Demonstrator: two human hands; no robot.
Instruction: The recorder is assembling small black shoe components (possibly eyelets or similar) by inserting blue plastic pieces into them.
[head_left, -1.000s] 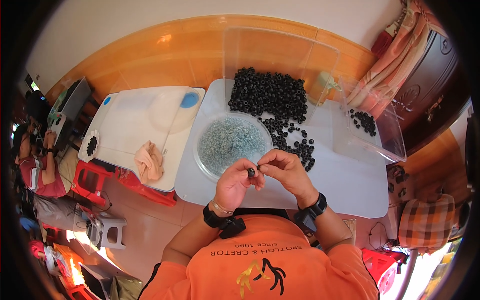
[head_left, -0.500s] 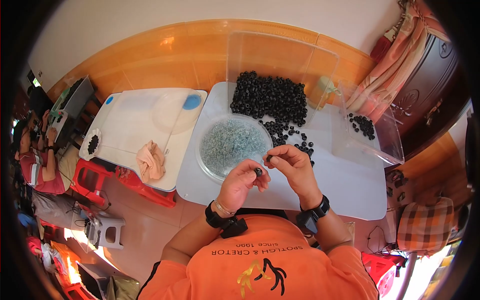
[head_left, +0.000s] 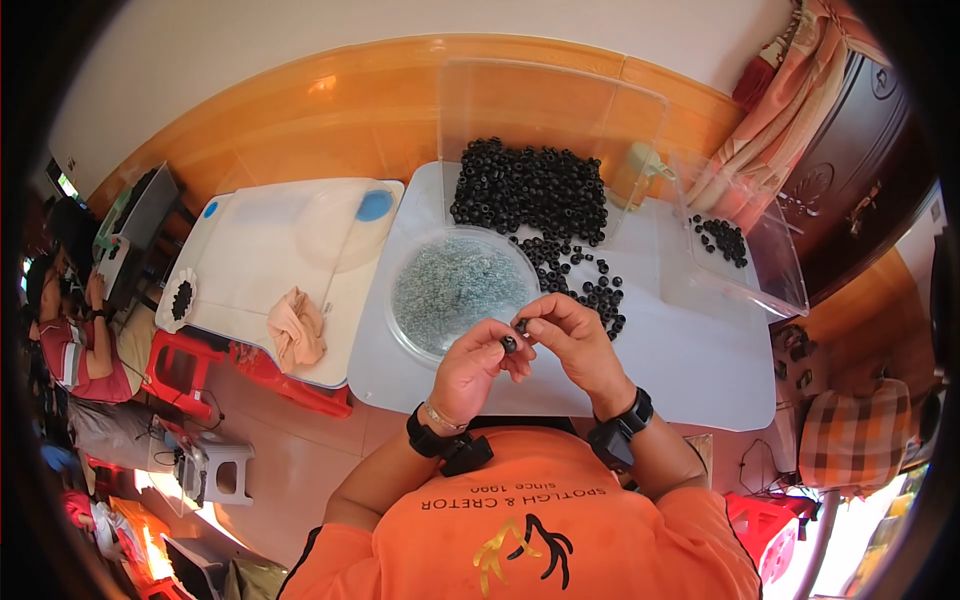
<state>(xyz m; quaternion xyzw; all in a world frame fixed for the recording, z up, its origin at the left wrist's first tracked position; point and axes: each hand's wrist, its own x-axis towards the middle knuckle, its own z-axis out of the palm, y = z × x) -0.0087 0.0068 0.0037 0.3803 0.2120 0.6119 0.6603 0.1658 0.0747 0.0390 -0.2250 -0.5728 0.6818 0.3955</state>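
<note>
My left hand (head_left: 468, 368) pinches a small round black piece (head_left: 509, 344) that shows a shiny spot. Close against it, my right hand (head_left: 580, 345) grips a second small black piece (head_left: 521, 325) between thumb and fingertips. The two pieces are almost touching, above the near edge of the pale table (head_left: 690, 385). Just beyond my left hand stands a round clear tub (head_left: 395, 320) filled with tiny glassy blue-green beads (head_left: 462, 285). Behind my right hand, loose black cylindrical pieces (head_left: 600, 300) spill out from a large heap (head_left: 530, 190) in front of a clear plastic panel.
To the right, a tilted clear bin (head_left: 770, 290) holds several black pieces (head_left: 722, 240). A greenish jug (head_left: 640, 175) stands behind. On the left are a white table (head_left: 270, 235), a peach cloth (head_left: 297, 328) and a small dish (head_left: 182, 300). Another person (head_left: 75, 340) sits far left.
My right hand has moved left and slightly down, bringing its black piece up to the one in my left hand. The view has shifted slightly.
</note>
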